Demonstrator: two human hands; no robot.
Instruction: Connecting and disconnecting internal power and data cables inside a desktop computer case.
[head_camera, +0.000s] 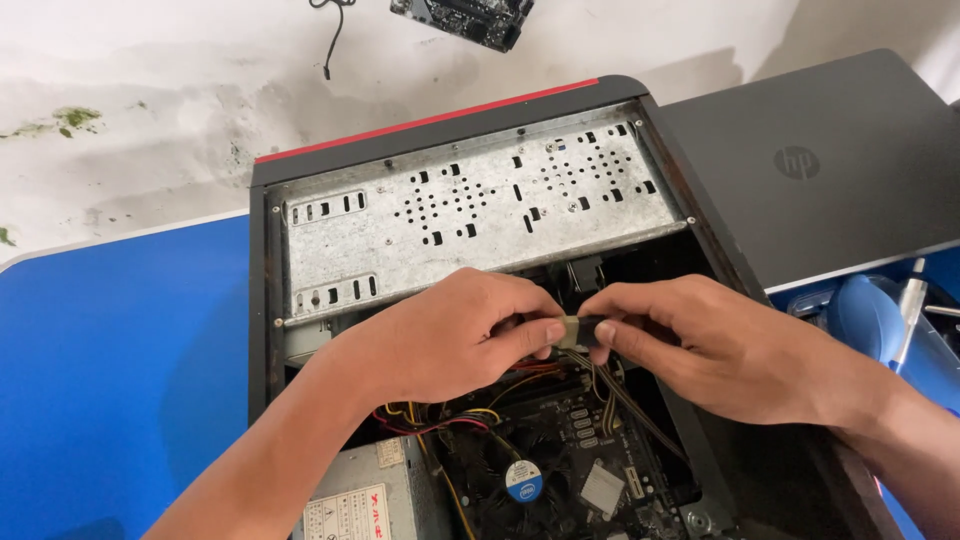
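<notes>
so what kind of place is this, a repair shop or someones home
Probably a small computer repair bench, though a home desk can't be ruled out. An opened desktop case lies on a blue table, a closed laptop sits beside it, and a loose circuit board lies behind.

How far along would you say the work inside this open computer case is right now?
Done: the computer case lies open, side panel off. In hand: left hand and right hand pinch a cable connector together. Left: loose wires above the motherboard.
</notes>
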